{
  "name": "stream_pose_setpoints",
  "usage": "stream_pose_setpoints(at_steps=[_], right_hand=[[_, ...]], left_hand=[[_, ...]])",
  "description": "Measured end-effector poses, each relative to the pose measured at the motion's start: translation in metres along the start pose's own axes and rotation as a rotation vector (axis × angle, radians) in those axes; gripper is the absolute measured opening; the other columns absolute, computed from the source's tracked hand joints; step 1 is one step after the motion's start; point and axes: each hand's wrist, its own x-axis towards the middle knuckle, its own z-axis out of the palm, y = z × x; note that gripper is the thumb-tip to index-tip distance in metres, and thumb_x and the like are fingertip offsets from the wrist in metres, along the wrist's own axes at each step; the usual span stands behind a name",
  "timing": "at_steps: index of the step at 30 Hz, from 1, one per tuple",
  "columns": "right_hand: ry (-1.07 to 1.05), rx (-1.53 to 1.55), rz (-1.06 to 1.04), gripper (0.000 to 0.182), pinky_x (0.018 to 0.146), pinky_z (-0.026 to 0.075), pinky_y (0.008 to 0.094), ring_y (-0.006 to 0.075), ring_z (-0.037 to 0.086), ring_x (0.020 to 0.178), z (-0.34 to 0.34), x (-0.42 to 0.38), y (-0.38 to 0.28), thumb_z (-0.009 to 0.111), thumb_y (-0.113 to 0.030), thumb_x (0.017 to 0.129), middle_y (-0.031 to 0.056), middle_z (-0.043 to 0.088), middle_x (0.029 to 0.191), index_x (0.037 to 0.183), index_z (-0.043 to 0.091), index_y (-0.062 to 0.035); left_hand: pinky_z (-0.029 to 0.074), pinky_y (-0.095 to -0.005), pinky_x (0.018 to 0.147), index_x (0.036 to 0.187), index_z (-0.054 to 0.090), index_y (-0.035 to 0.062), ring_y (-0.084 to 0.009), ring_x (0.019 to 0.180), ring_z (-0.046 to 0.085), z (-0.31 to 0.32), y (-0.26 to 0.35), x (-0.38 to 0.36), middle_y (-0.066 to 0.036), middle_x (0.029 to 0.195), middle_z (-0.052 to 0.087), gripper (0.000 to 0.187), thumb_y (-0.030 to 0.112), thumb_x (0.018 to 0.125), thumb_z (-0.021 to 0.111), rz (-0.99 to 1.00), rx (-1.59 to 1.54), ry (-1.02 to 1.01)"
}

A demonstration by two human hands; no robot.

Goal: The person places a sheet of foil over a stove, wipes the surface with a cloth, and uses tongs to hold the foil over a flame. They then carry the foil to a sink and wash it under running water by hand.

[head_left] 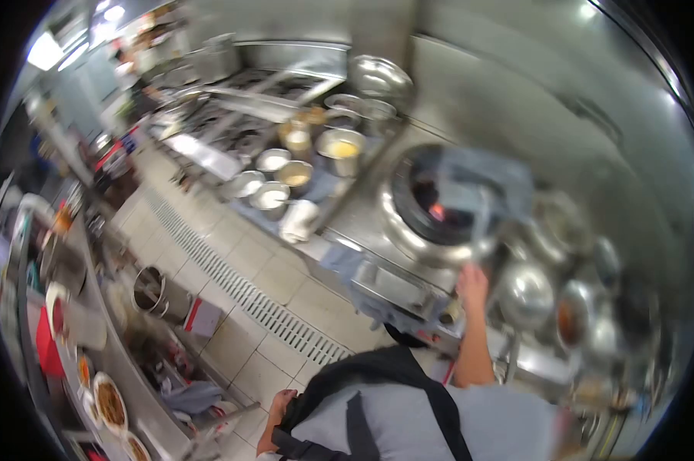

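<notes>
My right hand (472, 284) reaches out at the front of the wok burner (408, 230), fingers closed and blurred. A pale strip runs up from near its fingers to a flat, grey, see-through blur (489, 180) over the burner. What this thing is, and whether the hand grips it, cannot be made out for certain. Orange flame (437, 210) glows inside the burner's dark ring (416, 192). Low beside my body hangs my left hand (284, 401), its fingers curled, with nothing visible in them.
Metal pots (293, 175) with pale and yellow contents stand left of the burner. A ladle (524, 296) and several bowls lie on the right. Behind me on the left is a shelf with plates of food (110, 403). A floor drain (247, 288) runs between. Another person (136, 88) stands far off.
</notes>
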Motion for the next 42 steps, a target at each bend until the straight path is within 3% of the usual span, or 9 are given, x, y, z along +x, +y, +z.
stream_pose_setpoints(at_steps=[2,5,11,18,21,25,33,39,42], right_hand=[[-0.076,0.094,-0.008,0.018,0.041,0.032,0.0203,0.0055,0.042,0.047,-0.004,0.005,0.012,0.054,-0.026,0.092,-0.0051,0.047,0.061,0.086,0.056,-0.0101],[-0.009,-0.047,-0.030,0.023,0.036,0.030,0.0225,0.0056,0.039,0.042,0.007,-0.005,0.000,0.052,-0.025,0.093,-0.0043,0.043,0.056,0.075,0.049,-0.0110],[-0.048,-0.028,-0.054,0.024,0.036,0.031,0.0232,0.0072,0.039,0.040,0.008,0.002,0.010,0.051,-0.025,0.094,-0.0026,0.043,0.055,0.076,0.050,-0.0077],[-0.053,-0.089,0.002,0.025,0.044,0.034,0.0240,0.0071,0.044,0.050,0.003,0.015,0.009,0.057,-0.028,0.090,-0.0021,0.050,0.062,0.076,0.054,-0.0072],[-0.030,-0.148,0.022,0.024,0.042,0.033,0.0236,0.0068,0.043,0.048,0.014,0.008,-0.007,0.054,-0.027,0.091,-0.0035,0.047,0.060,0.075,0.054,-0.0100],[-0.102,-0.060,0.056,0.028,0.041,0.035,0.0239,0.0080,0.045,0.047,0.014,0.019,0.005,0.055,-0.031,0.092,-0.0009,0.049,0.060,0.079,0.054,-0.0064],[-0.199,0.008,0.149,0.028,0.040,0.036,0.0235,0.0081,0.044,0.044,0.017,0.022,0.015,0.054,-0.032,0.093,-0.0008,0.048,0.061,0.089,0.054,-0.0046],[-0.142,-0.079,0.108,0.028,0.039,0.033,0.0227,0.0073,0.044,0.044,0.016,0.021,0.011,0.056,-0.030,0.091,-0.0012,0.050,0.059,0.081,0.058,-0.0043],[-0.102,-0.102,0.125,0.022,0.041,0.032,0.0230,0.0068,0.042,0.046,0.021,0.019,0.001,0.055,-0.027,0.091,-0.0034,0.049,0.060,0.076,0.055,-0.0102]], left_hand=[[0.051,-0.0338,0.069,0.104,0.067,0.0066,-0.0199,0.076,0.064,-0.005,0.010,0.000,-0.012,0.088,0.069,0.040,0.038,0.082,0.055,-0.123,0.073,-0.075],[0.053,-0.0346,0.068,0.106,0.067,0.0070,-0.0221,0.075,0.065,0.003,0.001,0.003,-0.012,0.086,0.069,0.047,0.045,0.081,0.054,-0.172,0.069,0.018],[0.053,-0.0352,0.069,0.108,0.066,0.0063,-0.0220,0.076,0.066,0.006,-0.020,0.019,-0.012,0.087,0.069,0.050,0.047,0.081,0.055,-0.280,0.052,-0.015],[0.050,-0.0333,0.065,0.101,0.067,0.0022,-0.0196,0.073,0.064,-0.007,0.018,-0.003,-0.012,0.082,0.067,0.047,0.044,0.081,0.055,-0.145,0.084,-0.035],[0.048,-0.0316,0.066,0.098,0.066,-0.0010,-0.0168,0.073,0.062,0.015,-0.045,0.033,-0.010,0.080,0.067,0.047,0.042,0.081,0.058,-0.081,-0.154,0.018],[0.047,-0.0304,0.067,0.098,0.066,-0.0033,-0.0152,0.074,0.060,0.013,-0.078,0.061,-0.007,0.080,0.067,0.045,0.039,0.081,0.062,0.051,-0.040,-0.019],[0.047,-0.0308,0.068,0.099,0.066,-0.0026,-0.0157,0.075,0.061,0.008,-0.073,0.055,-0.008,0.081,0.067,0.046,0.040,0.082,0.061,-0.022,-0.069,-0.068],[0.048,-0.0311,0.068,0.100,0.066,-0.0021,-0.0161,0.076,0.062,0.015,-0.069,0.054,-0.008,0.082,0.067,0.047,0.040,0.082,0.060,-0.066,-0.095,-0.065],[0.049,-0.0322,0.067,0.102,0.066,-0.0008,-0.0170,0.077,0.064,0.004,-0.004,0.014,-0.009,0.083,0.068,0.046,0.041,0.082,0.060,-0.071,0.011,-0.002]])
